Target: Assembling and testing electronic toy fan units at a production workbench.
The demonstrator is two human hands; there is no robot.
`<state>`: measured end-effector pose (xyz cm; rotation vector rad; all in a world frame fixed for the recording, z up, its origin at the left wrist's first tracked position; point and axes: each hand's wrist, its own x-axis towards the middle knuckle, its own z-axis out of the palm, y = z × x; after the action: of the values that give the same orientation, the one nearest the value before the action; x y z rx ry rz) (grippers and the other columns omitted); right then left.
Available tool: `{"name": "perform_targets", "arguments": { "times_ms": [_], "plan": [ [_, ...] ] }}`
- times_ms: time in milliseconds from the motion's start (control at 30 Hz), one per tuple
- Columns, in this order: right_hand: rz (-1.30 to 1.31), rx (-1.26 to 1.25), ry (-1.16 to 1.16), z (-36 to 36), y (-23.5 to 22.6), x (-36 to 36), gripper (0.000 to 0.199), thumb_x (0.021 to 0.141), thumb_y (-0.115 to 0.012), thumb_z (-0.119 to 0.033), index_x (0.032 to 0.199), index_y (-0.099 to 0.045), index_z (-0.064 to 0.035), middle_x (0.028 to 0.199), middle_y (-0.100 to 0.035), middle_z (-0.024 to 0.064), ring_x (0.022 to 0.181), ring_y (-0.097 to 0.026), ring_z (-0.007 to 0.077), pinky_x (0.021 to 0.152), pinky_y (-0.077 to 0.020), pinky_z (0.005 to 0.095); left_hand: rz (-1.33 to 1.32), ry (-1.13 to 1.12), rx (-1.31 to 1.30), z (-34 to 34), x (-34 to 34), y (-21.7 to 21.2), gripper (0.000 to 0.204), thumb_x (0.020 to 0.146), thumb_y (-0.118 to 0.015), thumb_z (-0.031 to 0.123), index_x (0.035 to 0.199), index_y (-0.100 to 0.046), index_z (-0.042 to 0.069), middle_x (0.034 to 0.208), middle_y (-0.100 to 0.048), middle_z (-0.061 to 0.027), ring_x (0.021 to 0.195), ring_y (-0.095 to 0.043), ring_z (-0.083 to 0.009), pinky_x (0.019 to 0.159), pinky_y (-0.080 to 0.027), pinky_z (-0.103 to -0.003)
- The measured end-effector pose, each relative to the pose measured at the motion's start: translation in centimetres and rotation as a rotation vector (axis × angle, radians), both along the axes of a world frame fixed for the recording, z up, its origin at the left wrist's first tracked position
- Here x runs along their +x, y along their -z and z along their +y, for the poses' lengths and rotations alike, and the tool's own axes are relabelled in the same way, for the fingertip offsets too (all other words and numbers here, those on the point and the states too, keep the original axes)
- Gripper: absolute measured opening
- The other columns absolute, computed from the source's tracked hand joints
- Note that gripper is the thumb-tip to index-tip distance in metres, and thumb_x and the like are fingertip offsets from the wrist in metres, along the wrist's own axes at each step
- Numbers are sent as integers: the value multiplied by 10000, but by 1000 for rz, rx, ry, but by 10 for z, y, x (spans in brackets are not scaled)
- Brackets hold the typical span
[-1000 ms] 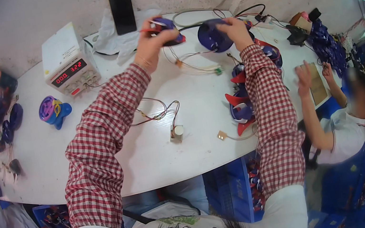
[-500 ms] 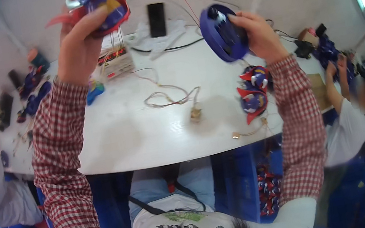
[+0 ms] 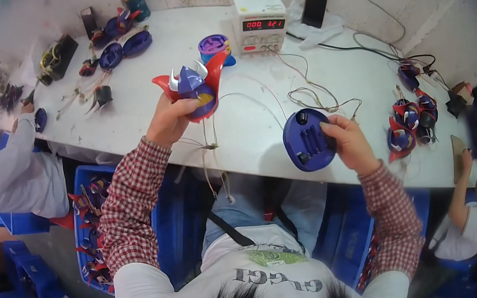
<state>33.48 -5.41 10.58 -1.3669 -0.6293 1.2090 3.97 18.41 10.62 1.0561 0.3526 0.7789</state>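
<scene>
Above the table's near edge, my left hand (image 3: 169, 121) is closed around a purple-and-red toy part (image 3: 192, 82) with silver horns and a yellow patch. Thin wires (image 3: 207, 143) dangle below this part, some with small connectors at their ends. My right hand (image 3: 350, 139) pinches the right rim of a round purple plastic shell (image 3: 304, 149). Its inner side faces me, showing slots and a few black pieces. A thin wire runs from the toy part toward the shell. The two parts are held apart, both lifted off the table.
Behind the toy part stand a blue-and-purple tub (image 3: 213, 44) and a white power supply (image 3: 260, 19). A black phone (image 3: 315, 5) lies farther right. Similar toy parts (image 3: 411, 120) cluster at right. A blue crate (image 3: 87, 256) of parts stands lower left. Co-workers sit on both sides.
My view has swung, bringing more of the left side in. Both hands have come down toward the near edge. The shell has turned so its inside faces me; both grips continue.
</scene>
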Motion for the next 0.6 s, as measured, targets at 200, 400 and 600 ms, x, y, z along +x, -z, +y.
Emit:
{"name": "perform_targets", "arguments": {
  "times_ms": [200,400,600],
  "plan": [
    [-69,-73,192,-4,57,-18,192,875,-619,-89,1036,-582,9,860,-601,49,706,-530,79,646,-431,170,217,-127,65,47,2,57,528,722,-704,28,1203,-492,-30,1089,-613,-135,980,-599,-209,891,-470,-284],
    [-212,-127,291,-3,65,-27,220,877,-623,-95,1052,-577,28,870,-601,58,729,-539,98,673,-445,177,410,-188,191,61,4,83,510,747,-745,76,1191,-515,-24,1104,-622,-143,987,-608,-205,894,-486,-284],
    [-398,-87,283,-14,56,-32,291,874,-628,-108,1115,-553,35,966,-584,93,837,-537,127,750,-458,213,439,-218,187,57,3,88,491,803,-682,66,1243,-487,-31,1143,-601,-162,1017,-597,-218,910,-470,-286]
  ]
}}
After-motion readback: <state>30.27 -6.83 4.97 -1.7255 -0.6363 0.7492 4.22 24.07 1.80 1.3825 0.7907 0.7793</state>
